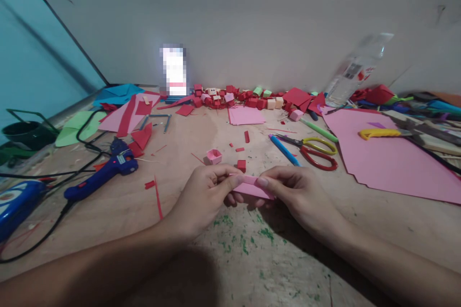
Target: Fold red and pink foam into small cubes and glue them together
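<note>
A small piece of pink paper (254, 189) is held between my two hands above the table, with a folded strip along its upper edge. My left hand (207, 192) pinches its left end between thumb and fingers. At the other end, my right hand (293, 186) grips it the same way, thumb on top. Just beyond my fingers sit a little red paper box (241, 166) and an open pink paper box (214, 156). The fingertips beneath the paper are partly hidden.
Scissors (319, 151) and a blue pen (284, 150) lie beyond my right hand. A blue glue gun (104, 170) with its cable rests at left. Several paper cubes (252, 102) line the wall, near a lit phone (175, 71). Pink sheets (389, 163), a yellow-handled cutter (382, 133) and a bottle (356, 74) are at right.
</note>
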A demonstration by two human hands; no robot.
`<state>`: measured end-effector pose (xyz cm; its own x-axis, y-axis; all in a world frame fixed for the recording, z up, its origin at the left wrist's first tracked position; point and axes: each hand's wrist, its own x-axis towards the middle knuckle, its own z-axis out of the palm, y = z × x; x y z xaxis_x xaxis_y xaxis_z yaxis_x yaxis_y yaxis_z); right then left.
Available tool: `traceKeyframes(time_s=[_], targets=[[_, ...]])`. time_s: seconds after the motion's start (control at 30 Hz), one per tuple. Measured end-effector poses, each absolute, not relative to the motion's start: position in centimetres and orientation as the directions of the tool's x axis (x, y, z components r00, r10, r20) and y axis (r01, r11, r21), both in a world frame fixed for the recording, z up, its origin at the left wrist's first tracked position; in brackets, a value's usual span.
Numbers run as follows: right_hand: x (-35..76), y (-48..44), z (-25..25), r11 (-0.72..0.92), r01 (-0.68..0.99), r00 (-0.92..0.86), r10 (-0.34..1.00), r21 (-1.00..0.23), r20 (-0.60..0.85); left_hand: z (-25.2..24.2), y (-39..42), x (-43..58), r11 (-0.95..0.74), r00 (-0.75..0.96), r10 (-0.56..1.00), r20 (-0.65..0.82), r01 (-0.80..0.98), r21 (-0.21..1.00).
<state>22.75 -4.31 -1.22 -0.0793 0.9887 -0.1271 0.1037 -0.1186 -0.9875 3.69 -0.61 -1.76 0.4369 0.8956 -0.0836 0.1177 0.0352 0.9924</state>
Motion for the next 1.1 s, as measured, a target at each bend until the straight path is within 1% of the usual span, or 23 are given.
traceKeyframes(time_s=[0.1,0.27,0.37,0.47,0.7,0.87,1.1], targets=[[22.75,-4.27,-1.38,-0.118,0.099,-0.072,0.990,-0.988,-0.125,-1.72,-0.40,3.69,0.047,0.433,0.896,-0.093,0.117,0.992],[22.81,-4.13,-1.24,-0.107,0.086,-0.063,0.992,-0.990,-0.113,-1.49,-0.20,3.71,0.059,0.506,0.854,-0.121,0.137,0.989],[22.79,-4.08,-0.98,-0.113,0.080,-0.017,0.993,-0.990,-0.114,-1.43,-0.37,3.73,0.044,0.480,0.871,-0.102,0.131,0.990],[22.72,-4.09,-0.88,-0.128,0.108,-0.029,0.991,-0.986,-0.132,-1.40,-0.52,3.82,0.046,0.473,0.876,-0.097,0.119,0.992],[22.81,-4.16,-1.21,-0.073,0.179,-0.017,0.997,-0.981,-0.078,-1.26,-0.50,3.94,0.070,0.494,0.860,-0.124,0.126,0.990],[22.86,-4.15,-1.44,-0.045,0.169,-0.020,0.999,-0.985,-0.049,-1.48,-0.48,3.83,0.080,0.498,0.856,-0.138,0.136,0.988],[22.65,-4.30,-1.43,-0.021,0.163,-0.019,1.000,-0.986,-0.024,-1.40,-0.61,3.82,0.052,0.500,0.857,-0.124,0.155,0.987]])
